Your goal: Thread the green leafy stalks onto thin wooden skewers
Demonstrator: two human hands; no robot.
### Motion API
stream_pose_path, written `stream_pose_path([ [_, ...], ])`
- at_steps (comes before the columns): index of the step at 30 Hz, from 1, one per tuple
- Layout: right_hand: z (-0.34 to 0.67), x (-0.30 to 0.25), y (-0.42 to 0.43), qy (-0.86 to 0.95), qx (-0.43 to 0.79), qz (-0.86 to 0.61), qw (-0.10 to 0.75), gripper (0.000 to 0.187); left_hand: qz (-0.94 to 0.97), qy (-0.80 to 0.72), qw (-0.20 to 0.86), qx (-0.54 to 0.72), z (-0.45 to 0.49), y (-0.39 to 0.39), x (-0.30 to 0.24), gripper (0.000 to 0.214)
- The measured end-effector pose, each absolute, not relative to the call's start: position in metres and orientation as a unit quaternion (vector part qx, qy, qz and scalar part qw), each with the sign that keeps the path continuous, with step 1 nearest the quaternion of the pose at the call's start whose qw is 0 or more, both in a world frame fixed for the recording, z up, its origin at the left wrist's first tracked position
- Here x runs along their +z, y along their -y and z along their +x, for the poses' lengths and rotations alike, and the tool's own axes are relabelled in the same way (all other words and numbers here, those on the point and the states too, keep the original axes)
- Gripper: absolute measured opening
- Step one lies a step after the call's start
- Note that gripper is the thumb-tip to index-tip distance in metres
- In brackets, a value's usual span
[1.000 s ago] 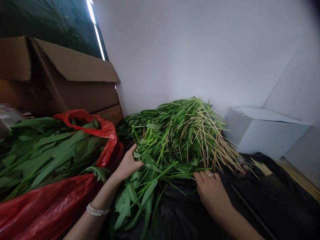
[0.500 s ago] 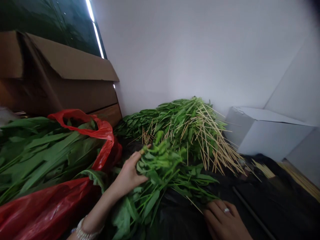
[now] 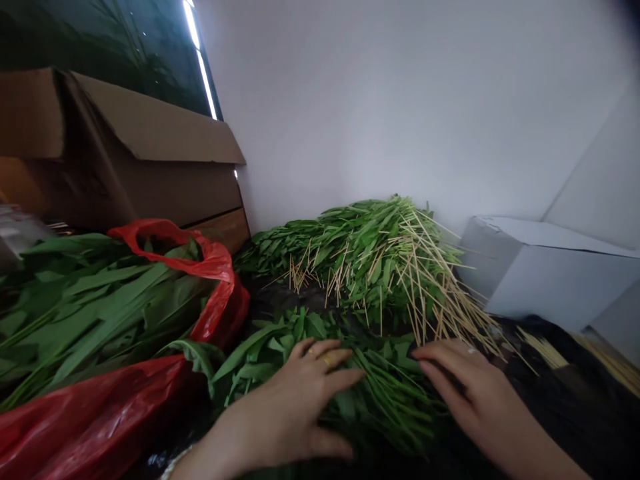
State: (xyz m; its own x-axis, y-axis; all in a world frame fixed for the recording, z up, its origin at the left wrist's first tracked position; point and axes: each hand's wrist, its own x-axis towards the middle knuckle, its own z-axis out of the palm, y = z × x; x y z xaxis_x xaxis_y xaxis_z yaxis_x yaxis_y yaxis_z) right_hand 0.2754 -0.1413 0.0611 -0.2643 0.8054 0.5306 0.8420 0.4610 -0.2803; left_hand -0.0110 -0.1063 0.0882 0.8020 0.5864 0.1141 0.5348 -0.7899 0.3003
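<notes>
My left hand (image 3: 295, 403) lies with fingers spread over a loose bunch of leafy green stems (image 3: 397, 393) in front of me. The leaves are on the left and the cut stems point right, towards my right hand (image 3: 475, 383). That hand hovers at the stem ends with its fingers stretched out and nothing visible in them. Behind the bunch, a heap of similar greens (image 3: 345, 233) leans against the wall, with many thin wooden sticks (image 3: 440, 300) poking out of it.
On the left, a red plastic bag (image 3: 220, 267) holds large leafy stalks (image 3: 100, 300). An open cardboard box (image 3: 165, 133) stands behind it. To the right are a white box (image 3: 560, 280), more thin sticks (image 3: 545, 347) and black sheeting (image 3: 555, 407).
My left hand has let go of the greens it held raised and now rests flat over them. The bunch lies lower. My right hand has moved up to the stem ends.
</notes>
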Motion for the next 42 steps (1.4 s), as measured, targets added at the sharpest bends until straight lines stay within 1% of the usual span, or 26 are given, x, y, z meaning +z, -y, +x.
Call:
stream_pose_path([
  [2, 0.254, 0.069, 0.138, 0.802, 0.001, -0.515, 0.303, 0.021, 0.926, -0.326, 0.129, 0.139, -0.018, 0.100, 0.107, 0.059],
  [4, 0.241, 0.072, 0.138, 0.805, 0.014, -0.513, 0.298, 0.023, 0.906, -0.380, 0.100, 0.155, -0.024, 0.092, 0.114, 0.049],
  [7, 0.239, 0.065, 0.147, 0.816, 0.024, -0.506, 0.279, 0.021, 0.890, -0.436, 0.055, 0.124, -0.036, 0.082, 0.102, 0.044],
  [10, 0.246, 0.044, 0.160, 0.828, 0.014, -0.505, 0.242, 0.004, 0.885, -0.451, 0.059, 0.104, -0.050, 0.081, 0.084, 0.044],
  [13, 0.249, 0.025, 0.168, 0.829, -0.019, -0.507, 0.236, 0.010, 0.886, -0.444, 0.066, 0.118, -0.058, 0.085, 0.075, 0.041],
  [16, 0.249, 0.026, 0.169, 0.828, -0.035, -0.500, 0.252, 0.013, 0.883, -0.437, 0.063, 0.161, -0.060, 0.087, 0.076, 0.039],
  [18, 0.251, 0.039, 0.167, 0.812, -0.036, -0.504, 0.291, 0.017, 0.876, -0.435, 0.070, 0.196, -0.061, 0.088, 0.080, 0.038],
  [22, 0.257, 0.080, 0.159, 0.718, -0.075, -0.545, 0.426, 0.018, 0.843, -0.440, 0.106, 0.292, -0.063, 0.086, 0.094, 0.038],
  [24, 0.256, 0.101, 0.150, 0.652, -0.120, -0.560, 0.497, 0.020, 0.810, -0.447, 0.138, 0.352, -0.062, 0.082, 0.100, 0.036],
  [26, 0.250, 0.118, 0.133, 0.608, -0.137, -0.553, 0.553, 0.019, 0.765, -0.451, 0.196, 0.416, -0.058, 0.071, 0.104, 0.036],
  [30, 0.235, 0.144, 0.081, 0.563, -0.073, -0.469, 0.677, 0.017, 0.639, -0.421, 0.382, 0.519, -0.042, 0.030, 0.104, 0.046],
  [33, 0.227, 0.155, 0.044, 0.474, 0.004, -0.374, 0.797, 0.016, 0.576, -0.399, 0.480, 0.529, -0.030, -0.003, 0.096, 0.049],
  [34, 0.224, 0.156, 0.036, 0.456, 0.035, -0.356, 0.815, 0.016, 0.567, -0.390, 0.501, 0.525, -0.028, -0.012, 0.092, 0.048],
  [36, 0.216, 0.148, 0.025, 0.468, 0.108, -0.358, 0.801, 0.016, 0.550, -0.371, 0.539, 0.519, -0.024, -0.025, 0.082, 0.045],
  [38, 0.205, 0.131, 0.019, 0.521, 0.189, -0.389, 0.736, 0.017, 0.516, -0.359, 0.577, 0.522, -0.023, -0.031, 0.069, 0.037],
  [40, 0.192, 0.107, 0.016, 0.553, 0.254, -0.416, 0.675, 0.022, 0.461, -0.363, 0.611, 0.532, -0.024, -0.034, 0.056, 0.025],
  [42, 0.181, 0.086, 0.014, 0.566, 0.282, -0.436, 0.641, 0.028, 0.408, -0.366, 0.642, 0.537, -0.025, -0.033, 0.046, 0.019],
])
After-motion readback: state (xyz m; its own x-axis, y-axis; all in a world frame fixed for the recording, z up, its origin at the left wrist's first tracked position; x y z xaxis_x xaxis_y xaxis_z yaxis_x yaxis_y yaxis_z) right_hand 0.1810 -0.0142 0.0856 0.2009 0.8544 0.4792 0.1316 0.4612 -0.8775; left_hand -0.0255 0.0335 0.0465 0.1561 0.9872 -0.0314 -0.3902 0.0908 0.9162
